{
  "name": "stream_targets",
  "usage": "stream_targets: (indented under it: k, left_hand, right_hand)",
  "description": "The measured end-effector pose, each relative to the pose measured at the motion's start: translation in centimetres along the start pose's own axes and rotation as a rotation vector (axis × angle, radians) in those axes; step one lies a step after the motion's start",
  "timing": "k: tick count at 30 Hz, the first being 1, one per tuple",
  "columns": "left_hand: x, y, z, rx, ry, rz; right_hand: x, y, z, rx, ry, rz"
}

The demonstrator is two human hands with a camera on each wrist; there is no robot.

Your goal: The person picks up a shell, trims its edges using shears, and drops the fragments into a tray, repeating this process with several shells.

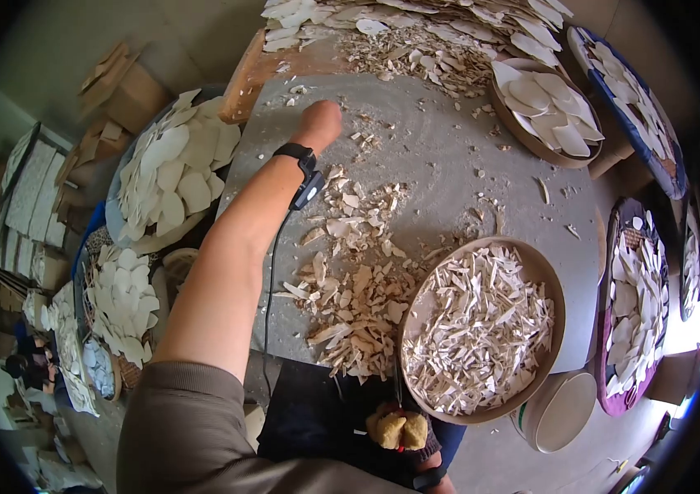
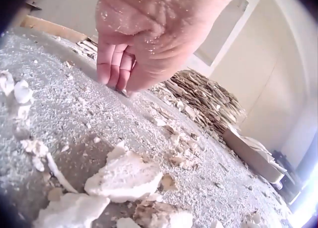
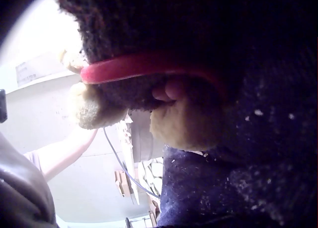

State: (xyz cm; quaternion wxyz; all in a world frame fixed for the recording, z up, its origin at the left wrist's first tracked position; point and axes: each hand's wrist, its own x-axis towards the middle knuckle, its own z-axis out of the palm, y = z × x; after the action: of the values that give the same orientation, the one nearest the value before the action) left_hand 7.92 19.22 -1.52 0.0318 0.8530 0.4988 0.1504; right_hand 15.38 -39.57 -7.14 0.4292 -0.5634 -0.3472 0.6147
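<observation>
My left hand (image 1: pixel 318 125) reaches far over the grey table. In the left wrist view its fingers (image 2: pixel 115 69) curl down beside the thumb, the tips right at the dusty surface; I cannot tell whether they pinch a chip. Broken white pieces (image 2: pixel 124 176) lie nearer the wrist. My right hand (image 1: pixel 403 430) hangs low at the near table edge, beside the round tray (image 1: pixel 560 329) of pale slivers (image 1: pixel 481 337). It wears a dark knit glove (image 3: pixel 131 91) with yellow pads (image 3: pixel 181 126) on the fingers. A red band (image 3: pixel 134 66) crosses the glove; much of this hand is in shadow.
Loose chips (image 1: pixel 358 321) lie in a heap along the table's left side. A stack of flat white slices (image 1: pixel 481 29) stands at the back. A round tray of slices (image 1: pixel 549 103) is at the back right, and a lidded bucket (image 1: pixel 564 412) stands below the table. A cable (image 1: pixel 270 305) runs down from the left wrist.
</observation>
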Motion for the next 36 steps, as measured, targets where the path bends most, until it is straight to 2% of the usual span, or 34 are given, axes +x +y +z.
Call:
stream_targets:
  k: [2, 5, 8, 11, 14, 15, 18, 20, 22, 23, 26, 27, 28, 30, 32, 33, 36]
  left_hand:
    - [0.0, 0.3, -0.2, -0.069, 0.002, 0.004]
    - [-0.8, 1.4, -1.3, -0.434, -0.112, -0.054]
    - [-1.0, 2.1, -1.5, -0.524, -0.259, -0.146]
    - [-0.9, 3.1, -1.3, -0.250, -0.253, -0.022]
    - [-0.8, 3.9, -0.2, 0.132, -0.061, 0.194]
    - [-0.7, 4.1, 0.3, 0.196, -0.059, 0.211]
    - [-1.3, 7.0, -3.6, -0.143, -0.532, 0.013]
    - [-2.8, 8.3, -5.8, -0.850, -0.643, 0.048]
    - [-5.1, 10.4, -8.9, -0.955, -0.643, 0.106]
    - [-6.3, 11.2, -10.0, -1.009, -0.637, 0.139]
    - [-9.3, 11.0, -12.0, -0.626, -0.585, 0.144]
    - [-11.6, 9.0, -10.2, -0.354, -0.529, 0.208]
    - [-14.4, 6.7, -7.9, -0.084, -0.472, 0.268]
    - [-18.9, 5.3, -7.8, -0.076, -0.351, 0.415]
    - [-21.4, 4.6, -8.0, -0.109, -0.318, 0.471]
    - [-22.4, 4.5, -8.6, -0.140, -0.318, 0.443]
    - [-23.7, 3.6, -9.0, -0.545, -0.387, 0.154]
  right_hand:
    - [-0.2, 0.0, -0.1, 0.010, 0.008, -0.003]
    - [-0.4, 0.1, 0.0, 0.023, 0.014, -0.007]
    - [-0.5, 0.1, -0.2, 0.032, 0.023, -0.013]
    - [-0.9, 0.0, -0.4, 0.033, 0.032, -0.018]
    - [-1.3, -0.4, -0.6, 0.036, 0.043, -0.028]
    - [-1.4, -0.5, -0.6, 0.048, 0.043, -0.027]
    - [-1.3, -1.4, -0.8, 0.126, 0.038, -0.026]
    - [-1.1, -0.8, -0.8, 0.273, 0.031, -0.003]
    - [-1.1, 6.0, -0.8, 0.649, 0.043, 0.068]
    - [-1.1, 3.8, -0.8, 1.017, 0.040, 0.158]
    - [-1.0, 0.8, -0.7, 0.129, 0.007, -0.016]
    - [-0.9, -0.1, -0.3, 0.355, 0.046, 0.006]
    - [-1.0, -0.6, -0.4, 0.226, 0.026, -0.069]
    - [-1.0, -0.4, -0.4, 0.058, 0.042, -0.103]
    - [-1.1, -0.1, -0.6, -0.013, 0.016, -0.119]
    - [-1.1, 0.5, -0.6, 0.000, 0.015, -0.096]
    - [-0.9, 2.9, -0.5, 0.122, 0.027, -0.043]
